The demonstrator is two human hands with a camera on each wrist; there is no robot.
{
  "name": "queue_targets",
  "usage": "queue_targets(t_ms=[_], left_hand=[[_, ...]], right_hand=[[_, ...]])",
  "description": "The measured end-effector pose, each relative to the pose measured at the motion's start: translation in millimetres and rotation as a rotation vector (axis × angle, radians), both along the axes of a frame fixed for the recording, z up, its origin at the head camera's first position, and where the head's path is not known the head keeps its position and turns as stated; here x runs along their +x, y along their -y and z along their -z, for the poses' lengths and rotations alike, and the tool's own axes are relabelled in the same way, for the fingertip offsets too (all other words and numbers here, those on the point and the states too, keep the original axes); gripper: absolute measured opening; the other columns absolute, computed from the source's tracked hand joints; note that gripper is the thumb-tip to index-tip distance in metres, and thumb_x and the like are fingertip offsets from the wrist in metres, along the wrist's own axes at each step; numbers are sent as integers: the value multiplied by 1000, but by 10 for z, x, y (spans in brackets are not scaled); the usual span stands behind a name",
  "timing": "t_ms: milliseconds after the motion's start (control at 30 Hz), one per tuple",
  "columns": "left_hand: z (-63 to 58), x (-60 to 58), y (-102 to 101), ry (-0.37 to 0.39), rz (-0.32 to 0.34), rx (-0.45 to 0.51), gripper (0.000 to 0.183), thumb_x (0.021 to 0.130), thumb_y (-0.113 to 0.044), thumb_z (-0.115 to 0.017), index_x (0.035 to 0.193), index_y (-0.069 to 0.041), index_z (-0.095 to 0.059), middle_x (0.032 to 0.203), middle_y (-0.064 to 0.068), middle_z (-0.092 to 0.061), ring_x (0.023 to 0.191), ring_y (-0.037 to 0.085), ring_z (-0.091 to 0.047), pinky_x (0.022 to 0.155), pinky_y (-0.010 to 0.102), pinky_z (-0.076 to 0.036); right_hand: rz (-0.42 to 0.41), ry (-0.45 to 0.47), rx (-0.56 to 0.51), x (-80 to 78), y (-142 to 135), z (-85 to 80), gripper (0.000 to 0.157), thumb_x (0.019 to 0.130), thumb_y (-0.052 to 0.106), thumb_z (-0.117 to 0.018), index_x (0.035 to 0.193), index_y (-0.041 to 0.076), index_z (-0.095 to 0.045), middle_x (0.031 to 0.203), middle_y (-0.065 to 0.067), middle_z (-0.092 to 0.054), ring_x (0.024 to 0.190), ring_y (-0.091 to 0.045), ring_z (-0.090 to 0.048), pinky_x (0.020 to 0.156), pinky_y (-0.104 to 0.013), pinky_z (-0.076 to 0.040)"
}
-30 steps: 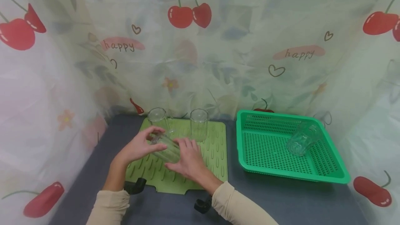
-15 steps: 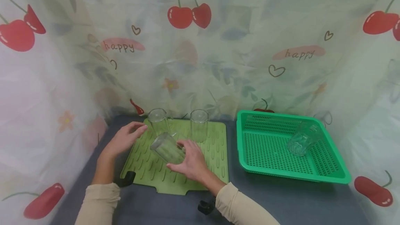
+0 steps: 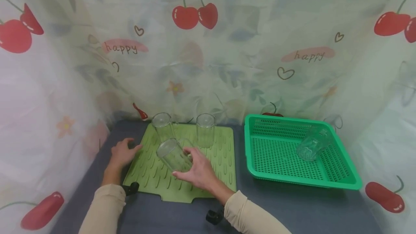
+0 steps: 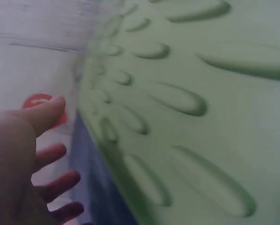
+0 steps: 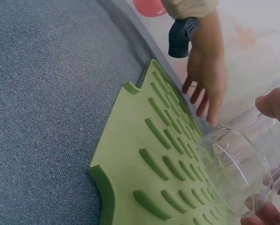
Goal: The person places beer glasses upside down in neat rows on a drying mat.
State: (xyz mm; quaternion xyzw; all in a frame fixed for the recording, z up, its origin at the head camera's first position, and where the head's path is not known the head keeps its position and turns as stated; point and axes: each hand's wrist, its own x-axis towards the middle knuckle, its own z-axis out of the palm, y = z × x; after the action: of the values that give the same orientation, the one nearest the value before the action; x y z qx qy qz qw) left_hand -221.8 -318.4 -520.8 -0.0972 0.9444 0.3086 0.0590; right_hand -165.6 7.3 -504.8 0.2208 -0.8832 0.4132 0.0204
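My right hand grips a clear glass mug, thumb on the near side and fingers on the far side. The mug is tilted above the green ribbed drying mat, its raised end leaning left; its handle partly shows toward the back. In the right wrist view the same glass mug has its round edge over the mat. My left hand hovers by the mat's left edge, fingers spread and holding nothing. Two more glass mugs, one left and one right, stand at the back of the mat.
A green perforated basket stands right of the mat, with a glass mug lying tilted inside. Dark cloth covers the table. A printed curtain hangs close behind and along both sides.
My left hand has let go of the mug and moved left and down to the mat's edge. The right hand keeps hold of the mug, which has shifted only slightly.
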Motion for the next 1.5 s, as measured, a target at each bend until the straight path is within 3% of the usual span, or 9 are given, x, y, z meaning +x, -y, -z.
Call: queue_targets(t_ms=[167,367,500,800,1067,1500], left_hand=[[132,7,-1,39,8,-23,87,98,-60,-56,161,-9,-25,162,38,-13,144,65,-11,111,79,-18],[230,26,2,39,92,-15,83,99,-55,-59,163,-14,-25,166,34,2,148,66,11,115,79,5],[270,22,1,49,102,-5,83,99,-54,-59,163,-16,-24,167,32,6,147,65,18,115,78,11],[272,34,3,37,93,4,84,99,-57,-59,164,-18,-23,168,31,6,148,64,18,115,78,11],[272,29,-16,38,89,-4,85,98,-59,-59,165,-23,-22,169,30,7,149,63,19,115,78,13],[323,6,25,49,85,19,85,96,-67,-55,164,-28,-22,170,26,10,149,60,24,115,77,15]], right_hand=[[4,88,-35,26,58,10,81,80,50,-84,146,22,-47,135,3,-58,109,-15,-62,79,-24,-55],[-2,131,-41,27,150,26,82,80,49,-83,147,22,-44,136,2,-57,113,-18,-62,80,-25,-55],[-4,157,-60,14,216,24,82,83,49,-82,148,19,-43,137,-2,-57,117,-21,-62,85,-29,-57],[-38,211,-122,-59,421,79,87,83,45,-83,150,14,-38,143,-6,-51,120,-21,-60,89,-27,-56],[-39,229,-170,-161,584,181,87,81,43,-85,148,11,-38,138,-9,-55,118,-23,-64,88,-25,-56],[-20,205,-154,-267,777,289,86,83,41,-84,148,10,-37,137,-7,-54,114,-15,-60,92,-27,-54]])
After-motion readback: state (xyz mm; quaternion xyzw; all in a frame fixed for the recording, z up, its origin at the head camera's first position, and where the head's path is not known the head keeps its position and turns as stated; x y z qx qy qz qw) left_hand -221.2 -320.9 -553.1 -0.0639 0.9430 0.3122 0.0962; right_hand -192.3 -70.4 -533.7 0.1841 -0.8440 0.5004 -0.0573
